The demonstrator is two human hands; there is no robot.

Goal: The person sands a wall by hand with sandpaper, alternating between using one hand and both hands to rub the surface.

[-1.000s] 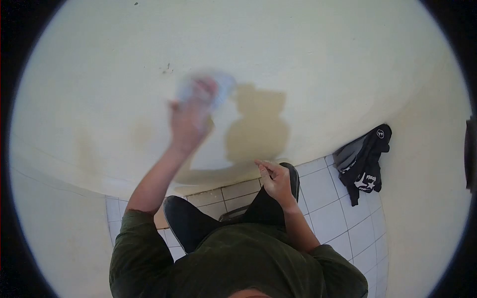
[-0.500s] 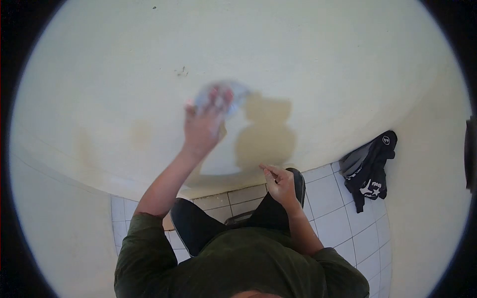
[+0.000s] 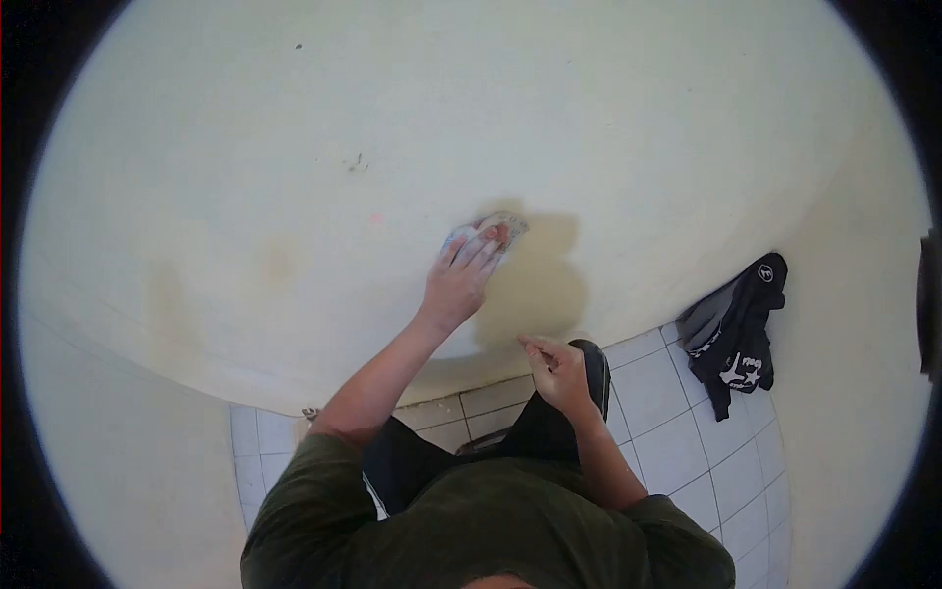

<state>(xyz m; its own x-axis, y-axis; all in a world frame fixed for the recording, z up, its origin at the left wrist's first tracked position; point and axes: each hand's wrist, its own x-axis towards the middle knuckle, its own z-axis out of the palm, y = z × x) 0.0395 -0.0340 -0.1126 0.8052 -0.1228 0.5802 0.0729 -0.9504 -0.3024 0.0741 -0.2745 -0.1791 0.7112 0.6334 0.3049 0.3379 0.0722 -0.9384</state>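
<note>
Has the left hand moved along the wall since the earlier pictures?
Yes: against the dark marks on the wall, the left hand is now farther right and lower.

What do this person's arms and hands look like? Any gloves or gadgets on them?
The left hand and right hand are ungloved, with no watch or band visible at either wrist. The forearms are bare; plain dark green sleeves cover the upper arms. No cables show.

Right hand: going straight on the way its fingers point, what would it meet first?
Probably the wall: the right hand points toward it, with nothing showing between, though depth is hard to judge here.
</note>
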